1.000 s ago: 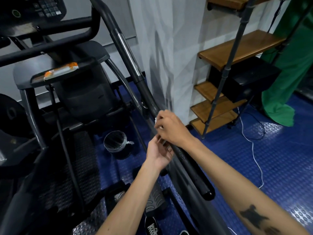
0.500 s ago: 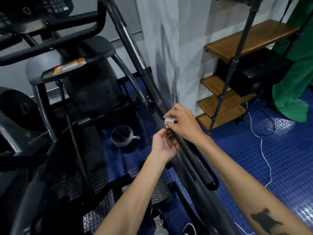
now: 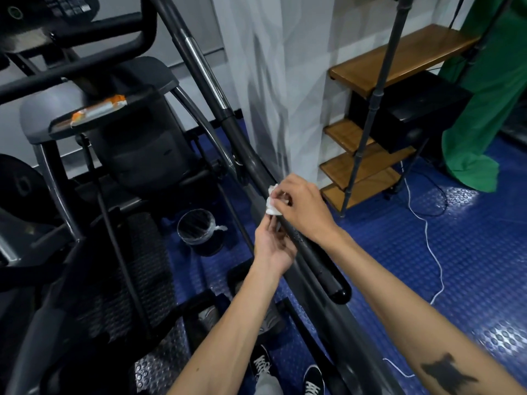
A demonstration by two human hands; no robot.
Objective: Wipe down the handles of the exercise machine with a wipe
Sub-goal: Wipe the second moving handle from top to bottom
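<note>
right hand [image 3: 302, 209] pinches wipe [image 3: 272, 205] against handle [image 3: 313, 258]; left hand [image 3: 271, 246] loosely open beside.

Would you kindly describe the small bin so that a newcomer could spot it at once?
Start at the large black exercise machine on the blue studded rubber floor. Between its dark ridged foot pedal and its long black handle bar stands a small round black bin. It alone has a clear plastic liner knotted at the rim.

Both forearms are showing bare, no sleeves reaching into view. The right forearm [image 3: 427, 332] is bearing a dark, blotchy tattoo [image 3: 447, 373] near the elbow. Black lace-up shoes [image 3: 313, 379] with white laces are showing below.
</note>
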